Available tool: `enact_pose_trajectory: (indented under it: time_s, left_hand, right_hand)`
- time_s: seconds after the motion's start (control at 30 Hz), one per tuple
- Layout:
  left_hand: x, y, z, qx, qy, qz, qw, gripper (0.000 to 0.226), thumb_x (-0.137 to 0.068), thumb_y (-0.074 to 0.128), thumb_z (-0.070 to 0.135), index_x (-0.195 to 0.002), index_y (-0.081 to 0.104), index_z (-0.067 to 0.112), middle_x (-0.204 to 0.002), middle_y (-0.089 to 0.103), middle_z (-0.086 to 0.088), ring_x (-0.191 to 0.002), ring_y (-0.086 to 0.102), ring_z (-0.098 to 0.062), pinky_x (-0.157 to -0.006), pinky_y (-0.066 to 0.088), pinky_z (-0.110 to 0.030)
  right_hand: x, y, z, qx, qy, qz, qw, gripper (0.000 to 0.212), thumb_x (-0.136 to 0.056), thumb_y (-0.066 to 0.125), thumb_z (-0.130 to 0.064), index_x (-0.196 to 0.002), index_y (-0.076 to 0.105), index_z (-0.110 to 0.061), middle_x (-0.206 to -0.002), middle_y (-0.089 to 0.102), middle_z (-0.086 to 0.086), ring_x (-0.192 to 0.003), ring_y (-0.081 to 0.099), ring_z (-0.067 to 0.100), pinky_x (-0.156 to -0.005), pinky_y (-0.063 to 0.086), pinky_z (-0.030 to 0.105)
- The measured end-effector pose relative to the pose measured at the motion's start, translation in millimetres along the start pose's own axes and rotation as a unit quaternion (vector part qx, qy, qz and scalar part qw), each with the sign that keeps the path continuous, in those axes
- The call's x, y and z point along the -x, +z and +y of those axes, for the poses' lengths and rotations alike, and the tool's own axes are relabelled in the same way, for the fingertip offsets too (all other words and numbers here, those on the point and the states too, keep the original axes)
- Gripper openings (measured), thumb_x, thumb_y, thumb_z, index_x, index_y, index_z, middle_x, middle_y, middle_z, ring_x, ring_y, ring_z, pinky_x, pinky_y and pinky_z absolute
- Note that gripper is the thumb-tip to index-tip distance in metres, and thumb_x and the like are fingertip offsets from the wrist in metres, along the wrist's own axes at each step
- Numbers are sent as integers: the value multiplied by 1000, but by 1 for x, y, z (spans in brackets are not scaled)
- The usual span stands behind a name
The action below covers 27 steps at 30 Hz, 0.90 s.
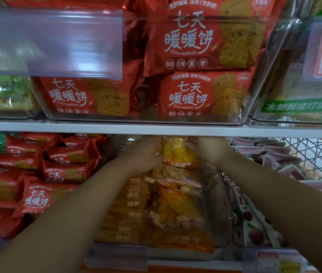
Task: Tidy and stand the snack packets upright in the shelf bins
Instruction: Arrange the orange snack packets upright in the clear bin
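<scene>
Both my hands reach deep into a clear plastic bin (222,205) on the lower shelf. Between them stands a yellow-orange snack packet (178,154), upright at the back of the bin. My left hand (146,156) grips its left edge and my right hand (210,149) grips its right edge. More yellow-orange packets (176,209) lie stacked and tilted in front of it, filling the bin down to its front wall.
Red biscuit packets (44,174) fill the bin to the left, pink-and-white packets (254,223) the bin to the right. A white shelf edge (156,129) runs just above my hands. Above it, a clear bin holds red packets (195,56). A wire basket (313,154) sits far right.
</scene>
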<state>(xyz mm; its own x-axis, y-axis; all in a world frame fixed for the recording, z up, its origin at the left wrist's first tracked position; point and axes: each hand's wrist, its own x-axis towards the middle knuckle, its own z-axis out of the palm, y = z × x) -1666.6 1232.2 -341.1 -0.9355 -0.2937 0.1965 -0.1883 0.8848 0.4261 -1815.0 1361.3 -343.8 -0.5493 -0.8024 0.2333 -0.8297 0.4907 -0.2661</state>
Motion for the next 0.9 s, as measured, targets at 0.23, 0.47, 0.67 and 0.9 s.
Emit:
enact_pose_trajectory:
  time_s: [0.23,0.47,0.67,0.9]
  left_hand:
    - [21,0,16,-66,44,-175,981,63,-70,74,56,-126,53,38,-127,48,16,-114,46,-4,-98,40,-28]
    - [-5,3,17,-114,15,7,993,31,-95,51,37,-124,60,28,-128,60,0,-117,53,-20,-95,42,-30]
    - [-12,7,23,-67,-19,75,995,41,-97,48,33,-135,51,19,-140,50,-6,-126,46,-24,-100,32,-26]
    - [-12,9,23,34,-64,20,997,30,-95,54,25,-124,61,18,-122,63,-3,-109,58,-18,-83,37,-19]
  right_hand:
    - [0,-1,-1,-41,0,3,999,10,-89,60,-28,-89,61,-17,-99,65,3,-100,58,18,-92,42,32]
    - [9,-12,4,-79,19,-29,996,31,-95,50,-33,-119,62,-17,-121,63,0,-119,51,16,-79,27,11]
    - [22,-28,6,-232,12,-84,969,56,-84,58,-51,-135,47,-32,-133,51,-12,-126,44,8,-96,27,12]
    - [25,-23,3,-141,-8,-6,990,34,-88,63,-25,-119,60,-11,-122,61,3,-118,52,17,-78,27,8]
